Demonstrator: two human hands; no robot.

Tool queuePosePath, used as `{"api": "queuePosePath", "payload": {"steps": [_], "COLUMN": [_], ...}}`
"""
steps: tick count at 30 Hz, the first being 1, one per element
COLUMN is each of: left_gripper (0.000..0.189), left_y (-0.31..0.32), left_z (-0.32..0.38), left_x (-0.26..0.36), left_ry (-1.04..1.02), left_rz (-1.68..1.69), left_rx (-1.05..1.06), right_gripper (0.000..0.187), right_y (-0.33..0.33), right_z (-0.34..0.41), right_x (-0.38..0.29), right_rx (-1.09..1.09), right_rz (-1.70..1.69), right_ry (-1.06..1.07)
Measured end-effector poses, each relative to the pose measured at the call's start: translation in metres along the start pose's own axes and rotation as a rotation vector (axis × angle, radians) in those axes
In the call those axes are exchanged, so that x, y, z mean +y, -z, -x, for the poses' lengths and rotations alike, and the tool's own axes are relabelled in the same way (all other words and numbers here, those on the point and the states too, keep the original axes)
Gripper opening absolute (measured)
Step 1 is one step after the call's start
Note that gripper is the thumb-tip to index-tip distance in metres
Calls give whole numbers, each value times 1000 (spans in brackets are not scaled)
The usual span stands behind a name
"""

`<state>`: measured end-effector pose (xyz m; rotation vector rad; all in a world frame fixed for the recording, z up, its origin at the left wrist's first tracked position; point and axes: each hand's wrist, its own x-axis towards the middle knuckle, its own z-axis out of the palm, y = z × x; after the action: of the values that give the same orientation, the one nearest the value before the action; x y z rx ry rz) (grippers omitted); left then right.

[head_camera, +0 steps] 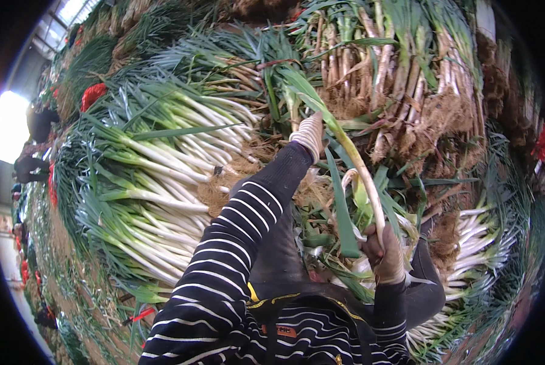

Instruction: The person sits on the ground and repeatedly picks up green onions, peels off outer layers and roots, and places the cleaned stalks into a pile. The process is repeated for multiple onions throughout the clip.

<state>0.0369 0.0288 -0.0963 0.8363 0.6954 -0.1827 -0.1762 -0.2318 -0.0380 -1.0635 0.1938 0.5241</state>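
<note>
A long green onion (359, 162) with a pale stem and green leaves runs slantwise between my two hands. My left hand (313, 132), in a light striped cuff or glove, is at its leafy upper part; the fingers are partly hidden behind the wrist. Low on the right, my right hand (384, 253) is closed around the pale lower end. Loose green leaves (343, 205) hang beside the stem. Left of my arm lies a broad pile of white-stemmed green onions (163, 196), roots towards me. Beyond my hands are brownish, unpeeled green onions with matted roots (446, 114).
More white-stemmed onions (475, 246) lie at the right, beside my knee. Peeled leaves and scraps (318, 239) cover the ground between my legs. A red bundle (93, 96) sits at the upper left. People in dark clothes (42, 123) are at the far left edge.
</note>
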Motion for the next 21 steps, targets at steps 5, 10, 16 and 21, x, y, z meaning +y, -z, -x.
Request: {"api": "queuePosePath", "payload": {"steps": [5,10,16,21], "left_gripper": [28,26,38,44], "left_y": [-22,-37,-49,-50], "left_z": [16,48,66,69], "left_x": [0,3,-13,-24], "left_ry": [35,-238,-217,-195], "left_rz": [318,139,-22,-71], "left_rx": [-337,-704,-663,-718], "right_gripper": [58,52,35,41], "right_y": [17,47,20,-21], "right_z": [64,66,-29,-110], "right_x": [8,36,4,-32], "right_rx": [-171,-56,151,168], "right_rz": [-46,85,739,304], "right_ry": [30,-114,229,356]}}
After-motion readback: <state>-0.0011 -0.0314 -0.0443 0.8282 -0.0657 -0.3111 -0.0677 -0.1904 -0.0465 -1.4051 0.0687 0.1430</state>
